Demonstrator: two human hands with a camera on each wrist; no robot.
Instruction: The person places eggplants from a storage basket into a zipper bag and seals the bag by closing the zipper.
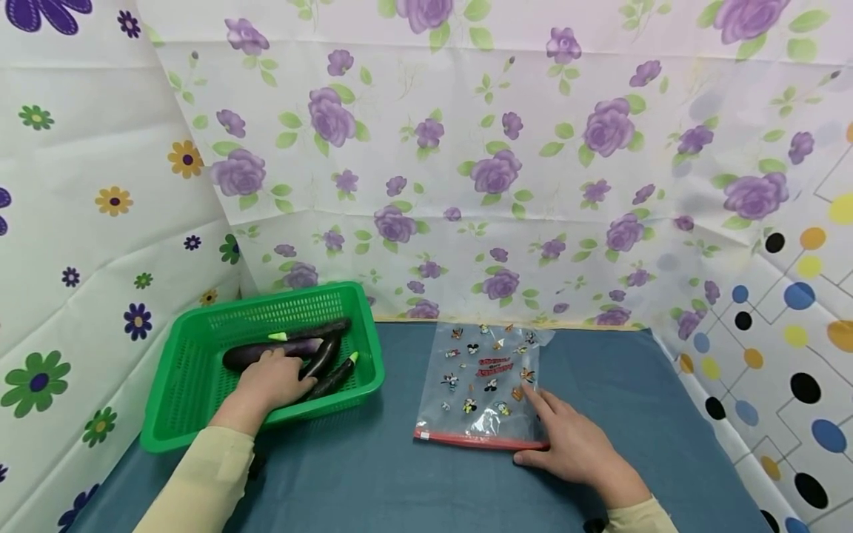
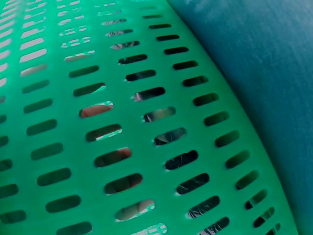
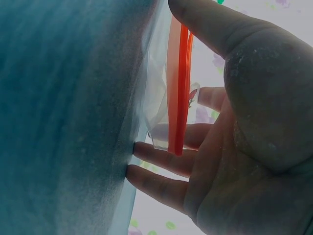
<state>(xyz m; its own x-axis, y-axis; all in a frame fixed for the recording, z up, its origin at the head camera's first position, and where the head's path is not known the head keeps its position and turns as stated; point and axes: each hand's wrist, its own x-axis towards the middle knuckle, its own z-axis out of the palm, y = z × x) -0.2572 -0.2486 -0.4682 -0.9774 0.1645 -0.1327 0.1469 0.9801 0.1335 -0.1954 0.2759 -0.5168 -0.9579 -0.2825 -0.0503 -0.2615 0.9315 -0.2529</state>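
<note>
My left hand (image 1: 276, 381) reaches into a green plastic basket (image 1: 220, 429), its fingers over a dark purple eggplant (image 1: 241, 357). Whether those fingers grip it I cannot tell. Several more eggplants lie beside and behind the hand, one with a green tip (image 1: 340, 376). The left wrist view is filled by the slotted basket wall (image 2: 161, 103), which mostly hides the hand. On the cloth lies a clear zip bag (image 1: 466, 381) printed with small cartoon figures, its red zip edge (image 3: 178, 93) facing me. My right hand (image 1: 573, 440) rests at its right edge, fingers extended and thumb by the zip corner.
A blue cloth (image 1: 373, 488) covers the table under the basket and the bag. A sheet with purple flowers (image 1: 496, 174) hangs along the back. Patterned sheets stand at the left (image 1: 100, 237) and right (image 1: 793, 370) sides.
</note>
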